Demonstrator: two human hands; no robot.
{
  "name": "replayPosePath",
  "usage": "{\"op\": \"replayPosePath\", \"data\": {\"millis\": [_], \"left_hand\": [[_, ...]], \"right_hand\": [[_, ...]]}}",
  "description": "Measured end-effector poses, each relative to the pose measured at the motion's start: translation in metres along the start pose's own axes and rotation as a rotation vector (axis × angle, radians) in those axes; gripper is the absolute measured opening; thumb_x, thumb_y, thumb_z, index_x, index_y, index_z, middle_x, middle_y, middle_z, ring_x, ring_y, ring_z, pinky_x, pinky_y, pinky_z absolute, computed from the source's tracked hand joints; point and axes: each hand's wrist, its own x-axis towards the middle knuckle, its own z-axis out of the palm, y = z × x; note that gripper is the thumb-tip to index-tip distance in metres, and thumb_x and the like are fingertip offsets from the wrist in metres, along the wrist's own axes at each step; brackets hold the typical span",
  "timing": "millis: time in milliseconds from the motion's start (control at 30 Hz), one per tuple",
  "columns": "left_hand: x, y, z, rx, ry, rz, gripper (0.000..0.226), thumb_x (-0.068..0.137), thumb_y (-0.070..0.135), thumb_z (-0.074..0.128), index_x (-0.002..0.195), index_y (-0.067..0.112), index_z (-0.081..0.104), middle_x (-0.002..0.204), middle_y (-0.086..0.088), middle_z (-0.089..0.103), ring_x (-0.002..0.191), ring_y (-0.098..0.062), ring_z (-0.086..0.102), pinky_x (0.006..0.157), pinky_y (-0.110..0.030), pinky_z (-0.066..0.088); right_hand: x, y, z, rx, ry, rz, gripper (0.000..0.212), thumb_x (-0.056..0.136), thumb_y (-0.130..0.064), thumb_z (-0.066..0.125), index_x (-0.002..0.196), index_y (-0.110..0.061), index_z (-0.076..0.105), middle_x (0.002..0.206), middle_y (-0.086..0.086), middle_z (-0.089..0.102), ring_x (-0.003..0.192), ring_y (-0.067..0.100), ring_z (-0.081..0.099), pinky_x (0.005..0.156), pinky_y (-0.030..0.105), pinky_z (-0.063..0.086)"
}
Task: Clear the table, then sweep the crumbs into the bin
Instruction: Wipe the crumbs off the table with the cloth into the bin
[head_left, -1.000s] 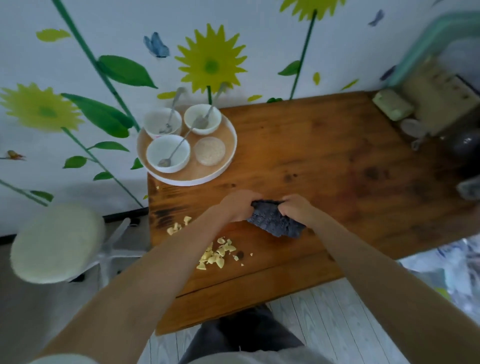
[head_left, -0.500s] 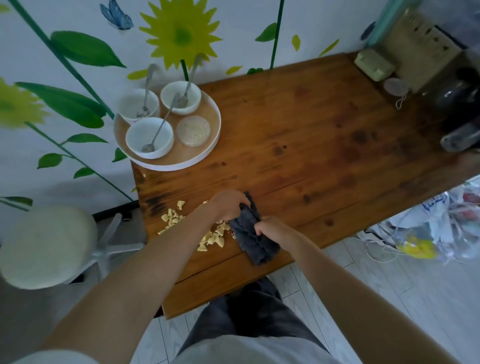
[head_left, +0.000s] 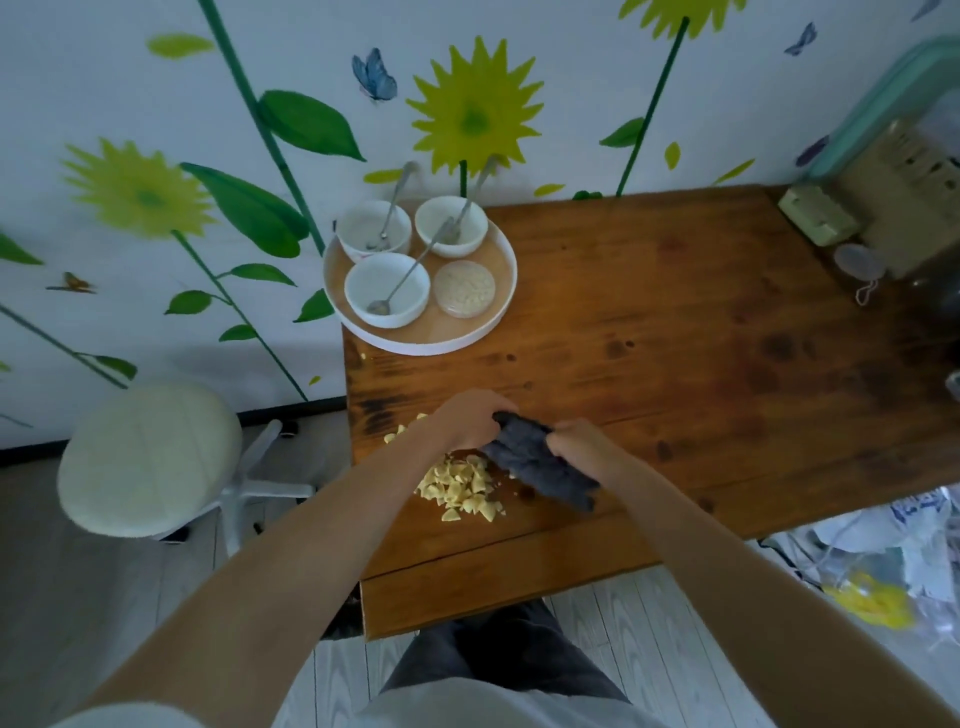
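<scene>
A dark grey cloth (head_left: 540, 467) lies bunched on the wooden table (head_left: 675, 353) near its front left. My left hand (head_left: 470, 421) grips the cloth's far end and my right hand (head_left: 579, 444) grips its middle. A pile of pale yellow crumbs (head_left: 462, 488) lies just left of the cloth, partly under my left wrist. A few more crumbs (head_left: 395, 434) sit further left near the table's edge.
A round white tray (head_left: 483, 332) at the table's back left holds three white bowls with spoons and a small dish. A green box (head_left: 818, 215) and a woven block stand at the back right. A white stool (head_left: 150, 457) is left of the table; plastic bags (head_left: 883, 571) lie on the floor right.
Both hands keep hold of the cloth and have turned it on the table beside the crumbs. The crumbs now lie in a tighter pile. The camera view has shifted.
</scene>
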Motion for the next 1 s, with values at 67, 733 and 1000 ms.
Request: {"op": "replayPosePath", "data": {"millis": [67,733,1000], "left_hand": [[-0.006,0.001,-0.014,-0.044,0.069,-0.005,0.040,0.082,-0.003,0.043,0.116,0.009,0.062,0.120,-0.009,0.062,0.111,-0.026,0.054,0.091,-0.034,0.044],[-0.086,-0.094,-0.048,-0.024,0.625,-0.202,0.051,0.085,0.002,0.046,0.131,0.023,0.050,0.133,0.002,0.056,0.116,-0.024,0.053,0.082,-0.030,0.043],[-0.062,-0.131,-0.040,0.067,0.616,-0.310,0.054,0.091,0.008,0.045,0.142,0.022,0.035,0.152,0.006,0.031,0.143,-0.013,0.024,0.112,-0.026,0.023]], "right_hand": [[0.001,-0.016,-0.017,-0.073,-0.001,-0.037,0.034,0.091,-0.005,0.041,0.059,-0.016,0.035,0.062,0.000,0.038,0.061,0.016,0.042,0.060,0.028,0.033],[0.024,-0.120,0.061,-0.524,0.331,-0.906,0.018,0.080,-0.016,0.065,0.093,-0.011,0.054,0.092,0.002,0.051,0.085,0.019,0.055,0.063,0.026,0.038],[0.063,-0.127,0.085,-0.678,0.474,-1.040,0.037,0.060,-0.007,0.080,0.090,-0.005,0.060,0.088,0.011,0.059,0.080,0.028,0.059,0.050,0.027,0.041]]}}
